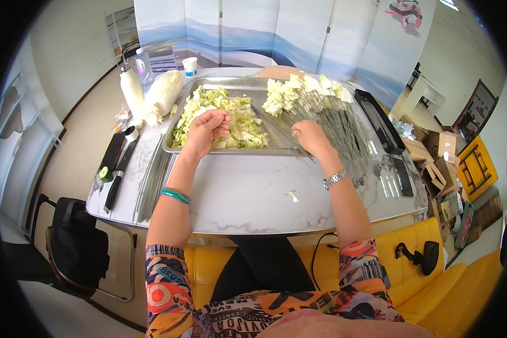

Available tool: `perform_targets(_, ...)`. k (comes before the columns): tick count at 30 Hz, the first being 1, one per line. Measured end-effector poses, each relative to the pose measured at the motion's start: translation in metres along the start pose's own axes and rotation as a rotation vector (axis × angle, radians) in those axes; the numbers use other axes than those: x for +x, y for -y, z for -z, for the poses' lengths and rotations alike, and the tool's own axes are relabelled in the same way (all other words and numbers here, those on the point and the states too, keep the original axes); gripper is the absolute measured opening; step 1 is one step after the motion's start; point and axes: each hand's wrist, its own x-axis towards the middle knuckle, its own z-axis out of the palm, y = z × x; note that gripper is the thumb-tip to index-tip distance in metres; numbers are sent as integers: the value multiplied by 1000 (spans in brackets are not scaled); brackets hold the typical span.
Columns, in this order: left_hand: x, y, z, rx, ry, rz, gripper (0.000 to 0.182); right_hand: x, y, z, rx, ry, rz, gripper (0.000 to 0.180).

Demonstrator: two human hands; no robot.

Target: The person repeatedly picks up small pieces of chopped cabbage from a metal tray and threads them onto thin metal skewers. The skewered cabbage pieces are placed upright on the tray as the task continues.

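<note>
My left hand [209,130] is over the left part of a metal tray [219,151], above a heap of cut cabbage leaves [241,114]; its fingers are curled, and whether they pinch a small piece cannot be told. My right hand [310,134] hovers at the tray's right part with bent fingers, beside a bundle of thin metal skewers [342,126]. It may touch a skewer, but that is unclear. Pale cabbage pieces [281,97] are at the far ends of the skewers. More thin skewers [152,186] lie left of the tray.
Whole napa cabbage [164,95], a clear bottle [143,67] and a paper cup [190,66] stand back left. A black-handled knife [120,173] and a cucumber piece [105,174] lie at left. At right are a long black case [378,120] and a phone-like black object [402,176].
</note>
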Motion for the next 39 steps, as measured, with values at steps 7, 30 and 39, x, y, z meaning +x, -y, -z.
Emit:
perform_targets(7, 0, 1, 3, -3, 6, 5, 16, 30, 4, -11, -304, 193, -28, 15)
perform_targets(30, 2, 4, 5, -41, -4, 9, 14, 43, 28, -15, -351, 71, -111, 12)
perform_targets(39, 0, 1, 2, -99, -57, -69, 14, 10, 50, 21, 63, -113, -29, 17)
